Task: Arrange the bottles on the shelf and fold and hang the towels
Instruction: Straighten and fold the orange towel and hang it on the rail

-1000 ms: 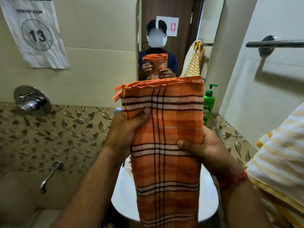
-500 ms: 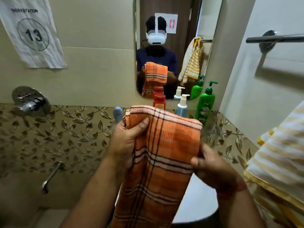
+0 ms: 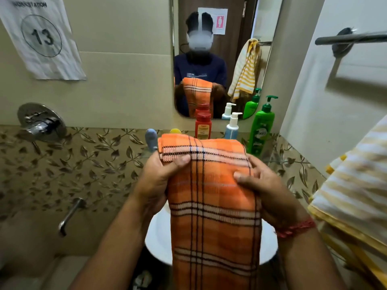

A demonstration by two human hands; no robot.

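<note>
Fingers (image 3: 178, 162) of the left hand (image 3: 159, 176) pinched the folded orange plaid towel (image 3: 211, 197) near its top left corner; the right hand (image 3: 266, 187) gripped its right edge, thumb on the front. Towel hung upright over the white basin (image 3: 157, 237). Behind it on the shelf: red bottle (image 3: 202, 125), white pump bottle (image 3: 232, 126), green pump bottle (image 3: 261, 126); striped yellow towel (image 3: 354, 185) at right.

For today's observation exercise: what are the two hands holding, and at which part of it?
Both hold the folded orange checked towel near its top fold: the left hand pinches the upper left edge, the right hand grips the right edge.
</note>
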